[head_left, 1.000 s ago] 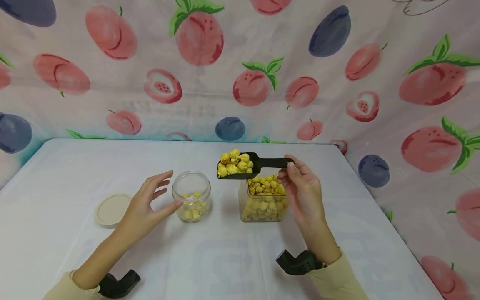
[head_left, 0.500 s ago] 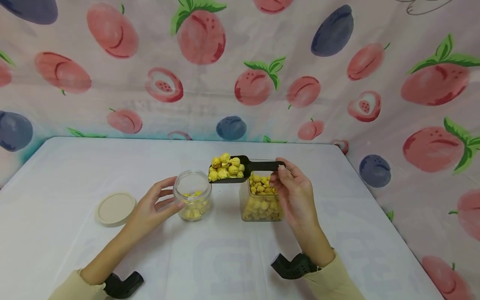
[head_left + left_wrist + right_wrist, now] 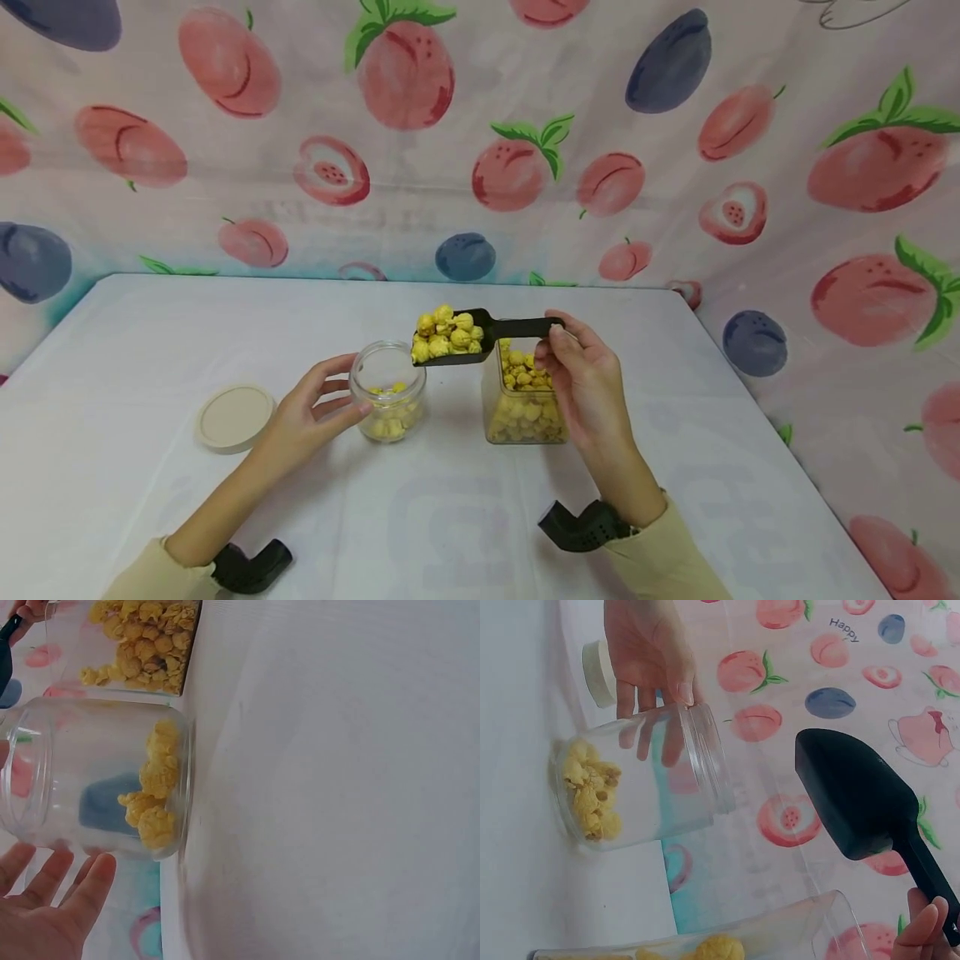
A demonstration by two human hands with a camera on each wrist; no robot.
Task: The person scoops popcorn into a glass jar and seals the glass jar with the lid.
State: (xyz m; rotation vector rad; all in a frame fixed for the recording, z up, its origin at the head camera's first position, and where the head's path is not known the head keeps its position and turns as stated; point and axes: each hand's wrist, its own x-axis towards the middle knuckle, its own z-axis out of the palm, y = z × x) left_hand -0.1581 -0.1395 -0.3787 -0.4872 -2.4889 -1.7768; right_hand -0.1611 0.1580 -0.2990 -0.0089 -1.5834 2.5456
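— Where is the scoop?

— The black scoop (image 3: 457,337) hangs in the air, heaped with yellow popcorn (image 3: 444,330). Its bowl sits just above and to the right of the mouth of the small round jar (image 3: 387,392), and its handle runs back over the square container (image 3: 523,396).

— Who holds it?

— The right hand (image 3: 581,383) pinches the end of the handle between thumb and curled fingers. The right wrist view shows the dark underside of the scoop (image 3: 859,795) and fingertips (image 3: 922,934) on the handle.

— And the other hand?

— The left hand (image 3: 309,414) is at the left side of the small round jar, fingers relaxed and spread, with fingertips touching the glass. It cups the jar rather than closing round it; in the left wrist view the fingers (image 3: 71,889) lie straight against the jar's wall.

— What is in the jars?

— The small round jar holds a few pieces of popcorn at the bottom. The square container, just to its right, is more than half full of the same.

— Anything else on the table?

— A round beige lid (image 3: 235,417) lies flat on the white table (image 3: 150,350), left of the left hand. A fruit-printed cloth (image 3: 480,142) hangs behind.
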